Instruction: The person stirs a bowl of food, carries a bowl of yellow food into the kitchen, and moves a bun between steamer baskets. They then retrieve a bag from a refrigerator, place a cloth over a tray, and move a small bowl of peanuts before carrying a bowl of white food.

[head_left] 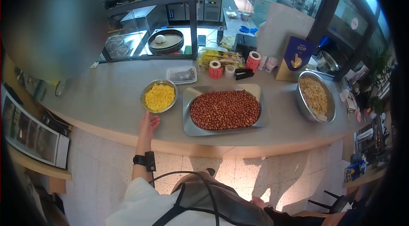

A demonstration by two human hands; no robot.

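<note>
My left hand [149, 124] is stretched out at the near rim of a round metal bowl [174, 104], its fingers apart and the fingertips right at the rim. Small yellow crumbly pieces [159, 97] fill the bowl. To its right is a rectangular metal tray [187, 126] heaped with reddish-brown peanuts [226, 109]. My right hand [257, 201] hangs low by my body, well back from the counter, with its fingers mostly hidden. A black band with a small device [149, 161] sits on my left wrist.
Behind the bowl lies a clear-lidded container [182, 75]. Red-and-white label rolls [215, 70], a black stapler [244, 73] and yellow packets [219, 59] stand along the window. A large metal bowl [303, 104] of pale pieces is at right. The counter's front edge [230, 146] curves before me.
</note>
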